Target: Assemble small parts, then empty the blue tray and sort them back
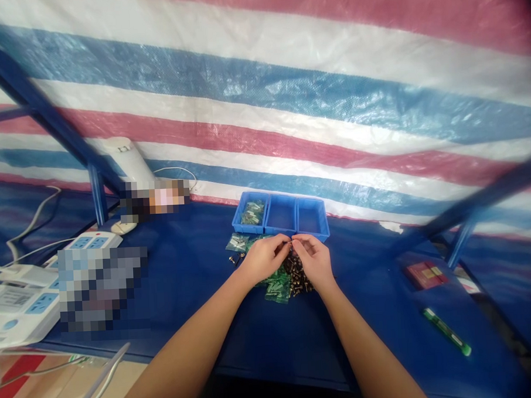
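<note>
My left hand (267, 257) and my right hand (313, 260) meet over the blue table, fingertips pinched together around something small and thin that I cannot make out. Beneath and between them lies a pile of dark and brassy screws (299, 279). Green-tinted clear bags (278, 285) of small parts lie partly under my left hand. Another small clear bag (237, 242) and a few loose screws (236, 259) rest left of that hand. Just behind the hands stands a blue three-compartment tray (281, 230); its left compartment holds small bagged parts (252, 212), and the other two show bare bottoms.
White power strips (43, 302) with cables are at the left, beside a blurred-out object. A white cylinder (132, 161) stands at the back left. A red box (426, 274) and a green tube (447, 332) lie at the right. Blue metal braces flank the table before a striped sheet.
</note>
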`<move>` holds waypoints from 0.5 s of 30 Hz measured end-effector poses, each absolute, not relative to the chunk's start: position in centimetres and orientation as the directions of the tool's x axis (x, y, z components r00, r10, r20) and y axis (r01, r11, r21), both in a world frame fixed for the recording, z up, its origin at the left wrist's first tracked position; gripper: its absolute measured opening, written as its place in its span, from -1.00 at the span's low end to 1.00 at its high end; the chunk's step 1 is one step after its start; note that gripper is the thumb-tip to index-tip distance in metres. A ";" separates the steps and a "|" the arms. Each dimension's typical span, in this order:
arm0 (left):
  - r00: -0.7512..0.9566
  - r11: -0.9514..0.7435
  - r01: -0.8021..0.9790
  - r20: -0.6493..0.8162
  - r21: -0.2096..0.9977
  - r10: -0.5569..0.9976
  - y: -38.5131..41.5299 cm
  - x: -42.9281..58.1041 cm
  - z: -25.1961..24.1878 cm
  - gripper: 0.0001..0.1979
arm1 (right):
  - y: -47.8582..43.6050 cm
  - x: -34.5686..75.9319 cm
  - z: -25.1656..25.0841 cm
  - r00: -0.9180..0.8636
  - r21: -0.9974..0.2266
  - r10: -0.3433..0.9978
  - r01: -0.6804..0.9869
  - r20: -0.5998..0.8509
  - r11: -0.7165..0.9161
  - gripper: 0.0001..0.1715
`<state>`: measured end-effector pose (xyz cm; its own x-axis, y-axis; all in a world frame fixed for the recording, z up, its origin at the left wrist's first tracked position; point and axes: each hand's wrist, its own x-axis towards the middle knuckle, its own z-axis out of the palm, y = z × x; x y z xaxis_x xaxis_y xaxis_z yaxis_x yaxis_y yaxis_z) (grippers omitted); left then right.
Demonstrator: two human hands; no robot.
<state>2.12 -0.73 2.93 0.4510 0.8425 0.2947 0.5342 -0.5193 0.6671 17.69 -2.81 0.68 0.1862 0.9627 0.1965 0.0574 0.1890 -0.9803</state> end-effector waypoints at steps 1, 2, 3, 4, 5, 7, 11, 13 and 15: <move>0.454 -0.523 0.536 0.295 0.663 0.840 -0.7 2.1 2.9 -0.77 | -2.8 17.6 0.7 0.186 -0.980 0.962 0.059 0.198 0.190 -0.75; 0.458 -0.525 0.539 0.294 0.659 0.839 -0.7 2.1 2.9 -0.77 | -2.9 17.6 0.8 0.186 -0.980 0.963 0.058 0.197 0.189 -0.74; 0.460 -0.526 0.541 0.294 0.656 0.838 -0.7 2.0 2.9 -0.78 | -2.9 17.6 0.8 0.187 -0.981 0.964 0.052 0.191 0.185 -0.74; 0.462 -0.528 0.542 0.294 0.654 0.837 -0.7 2.0 2.9 -0.78 | -2.9 17.6 0.9 0.189 -0.983 0.965 0.044 0.184 0.179 -0.74; 0.463 -0.531 0.544 0.295 0.650 0.836 -0.7 2.0 2.9 -0.78 | -2.9 17.6 0.9 0.188 -0.984 0.966 0.038 0.177 0.172 -0.74; 0.470 -0.540 0.549 0.298 0.639 0.831 -0.8 2.0 3.0 -0.77 | -2.8 17.7 0.9 0.177 -0.985 0.969 0.042 0.174 0.169 -0.74; 0.499 -0.559 0.555 0.290 0.616 0.816 -0.8 1.9 3.2 -0.74 | -2.9 18.0 0.9 0.140 -0.970 0.964 0.121 0.226 0.210 -0.73; 0.501 -0.554 0.556 0.282 0.619 0.818 -0.8 1.9 3.2 -0.71 | -3.0 18.1 0.9 0.111 -0.953 0.956 0.171 0.271 0.250 -0.73; 0.492 -0.538 0.546 0.274 0.642 0.826 -0.8 1.9 3.3 -0.69 | -3.1 18.1 1.0 0.076 -0.939 0.950 0.198 0.302 0.282 -0.73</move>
